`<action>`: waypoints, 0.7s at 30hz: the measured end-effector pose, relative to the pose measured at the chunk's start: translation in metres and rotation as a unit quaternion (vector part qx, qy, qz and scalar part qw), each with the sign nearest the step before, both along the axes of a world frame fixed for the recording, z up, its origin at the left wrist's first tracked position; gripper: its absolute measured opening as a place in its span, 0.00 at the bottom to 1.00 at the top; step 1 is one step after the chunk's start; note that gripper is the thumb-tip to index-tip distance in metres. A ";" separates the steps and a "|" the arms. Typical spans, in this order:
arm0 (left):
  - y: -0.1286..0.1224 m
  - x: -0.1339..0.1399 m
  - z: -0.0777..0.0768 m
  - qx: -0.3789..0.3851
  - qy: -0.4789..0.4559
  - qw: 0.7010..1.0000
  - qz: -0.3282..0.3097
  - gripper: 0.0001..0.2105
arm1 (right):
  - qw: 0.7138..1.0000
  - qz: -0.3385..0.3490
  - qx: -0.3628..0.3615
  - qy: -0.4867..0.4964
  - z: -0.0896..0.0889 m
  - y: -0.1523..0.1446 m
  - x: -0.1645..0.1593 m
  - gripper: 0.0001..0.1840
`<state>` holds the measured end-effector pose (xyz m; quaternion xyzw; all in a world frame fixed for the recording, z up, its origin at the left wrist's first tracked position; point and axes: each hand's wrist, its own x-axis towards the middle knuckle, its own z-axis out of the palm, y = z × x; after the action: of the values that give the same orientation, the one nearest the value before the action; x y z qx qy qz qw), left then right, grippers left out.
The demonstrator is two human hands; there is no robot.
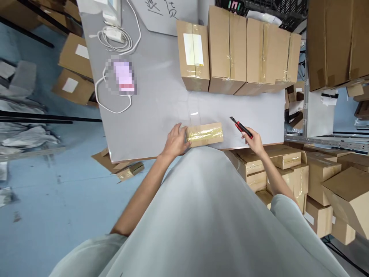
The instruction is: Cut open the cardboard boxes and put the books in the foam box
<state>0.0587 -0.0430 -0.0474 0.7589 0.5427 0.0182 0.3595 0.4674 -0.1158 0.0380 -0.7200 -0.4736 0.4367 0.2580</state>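
Note:
A small, long cardboard box (205, 134) with shiny tape along its top lies at the table's front edge, against my shirt. My left hand (176, 141) grips its left end, thumb at the near side and fingers at the far side. To the right of the box, my right hand (253, 139) is closed around a red and black utility knife (241, 127). The knife's blade end points up and left, apart from the box and over the tabletop.
Several taped cartons (227, 50) stand along the back of the grey table (152, 100). At its left are a blurred-out phone-like object (123, 76) and a coiled white cable (121, 40). More boxes (276, 169) are stacked below the table at right; blue floor (72, 200) shows at left.

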 end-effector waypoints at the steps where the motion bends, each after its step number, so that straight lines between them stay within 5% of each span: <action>1: 0.002 0.015 0.004 0.017 0.015 0.999 -0.030 0.43 | 0.998 -0.048 0.007 0.026 -0.009 -0.007 -0.007 0.35; 5: 0.003 0.097 0.014 0.045 -0.008 0.989 -0.144 0.52 | 0.976 -0.201 0.025 0.077 -0.031 -0.028 -0.033 0.35; 10: 0.008 0.171 0.016 0.043 0.005 0.986 -0.164 0.59 | 0.953 -0.292 0.017 0.084 -0.035 -0.046 -0.052 0.35; 13: 0.017 0.166 0.026 0.073 -0.019 0.987 -0.140 0.56 | 0.939 -0.324 0.033 0.105 -0.028 -0.052 -0.061 0.32; 18: 0.025 0.112 0.054 0.104 -0.098 0.987 -0.076 0.62 | 0.936 -0.322 0.056 0.134 -0.008 -0.049 -0.081 0.28; 21: 0.021 0.081 0.051 0.110 -0.106 0.988 -0.029 0.62 | 0.945 -0.292 0.074 0.125 0.000 -0.040 -0.097 0.28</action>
<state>0.1392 -0.0219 0.0036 0.8030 0.4737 0.1476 0.3302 0.3706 -0.1557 0.0382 -0.7452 -0.2377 0.3923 0.4840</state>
